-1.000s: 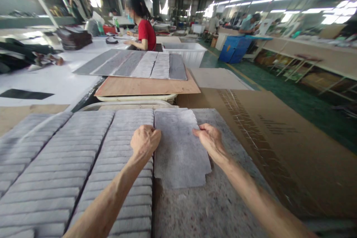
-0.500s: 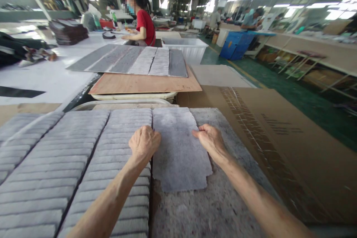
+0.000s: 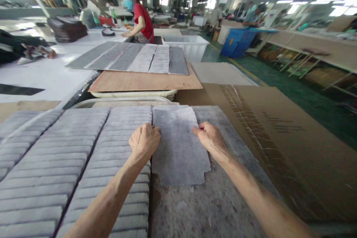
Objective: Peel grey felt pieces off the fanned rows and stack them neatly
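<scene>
A grey fibrous sheet (image 3: 178, 148) with a notched lower right corner lies flat on a mottled grey felt board (image 3: 212, 204). My left hand (image 3: 144, 140) is curled on the sheet's left edge, pinching it next to a column of overlapped grey sheets (image 3: 122, 163). My right hand (image 3: 209, 137) pinches the sheet's right edge with thumb and fingers. More overlapped columns (image 3: 55, 163) fill the board to the left.
Brown cardboard (image 3: 279, 137) slopes away on the right. Ahead, a plywood board (image 3: 145, 80) carries more grey sheets (image 3: 134, 57). A person in a red shirt (image 3: 142, 22) works at the white table (image 3: 41, 74) on the left. A white bin (image 3: 189, 46) and blue crate (image 3: 235, 46) stand farther back.
Both hands keep hold of the sheet's edges and have drawn it slightly nearer and straighter against the left column. The view has tilted a little.
</scene>
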Demonstrator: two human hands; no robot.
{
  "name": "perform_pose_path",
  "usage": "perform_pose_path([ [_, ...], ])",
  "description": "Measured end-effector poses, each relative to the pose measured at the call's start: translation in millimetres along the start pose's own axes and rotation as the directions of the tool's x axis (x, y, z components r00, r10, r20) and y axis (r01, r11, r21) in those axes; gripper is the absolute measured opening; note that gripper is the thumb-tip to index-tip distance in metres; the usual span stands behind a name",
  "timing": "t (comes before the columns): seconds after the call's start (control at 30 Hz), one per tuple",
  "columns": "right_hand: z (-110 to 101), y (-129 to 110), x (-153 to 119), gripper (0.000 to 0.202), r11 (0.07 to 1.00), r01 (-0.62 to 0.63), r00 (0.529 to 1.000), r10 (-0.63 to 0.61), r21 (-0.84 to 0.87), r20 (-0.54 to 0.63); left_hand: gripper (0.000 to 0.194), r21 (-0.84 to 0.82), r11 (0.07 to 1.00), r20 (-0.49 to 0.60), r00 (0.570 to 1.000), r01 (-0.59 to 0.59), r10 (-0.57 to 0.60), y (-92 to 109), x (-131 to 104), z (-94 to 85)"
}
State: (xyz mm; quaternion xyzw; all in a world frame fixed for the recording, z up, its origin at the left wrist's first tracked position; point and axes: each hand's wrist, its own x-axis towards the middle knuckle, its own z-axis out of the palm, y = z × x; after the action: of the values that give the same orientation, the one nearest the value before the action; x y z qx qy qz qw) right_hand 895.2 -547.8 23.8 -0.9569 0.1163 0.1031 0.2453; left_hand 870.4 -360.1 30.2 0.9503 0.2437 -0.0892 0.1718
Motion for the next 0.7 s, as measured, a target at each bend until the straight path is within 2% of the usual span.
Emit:
perform_pose_path([
  [0.23,0.8,-2.3,3.0,0.030,0.999,-0.017,1.000,0.018,-0.052,0.007,0.034,0.029,1.000,-0.012,1.000,0.007,-0.006,2.5,-1.9,0.2],
  [0.7,-1.4,-0.6,3.4,0.030,0.999,-0.003,0.999,0.005,-0.033,0.034,0.030,0.030,0.999,-0.043,0.999,0.011,-0.009,5.2,-4.9,-1.3],
])
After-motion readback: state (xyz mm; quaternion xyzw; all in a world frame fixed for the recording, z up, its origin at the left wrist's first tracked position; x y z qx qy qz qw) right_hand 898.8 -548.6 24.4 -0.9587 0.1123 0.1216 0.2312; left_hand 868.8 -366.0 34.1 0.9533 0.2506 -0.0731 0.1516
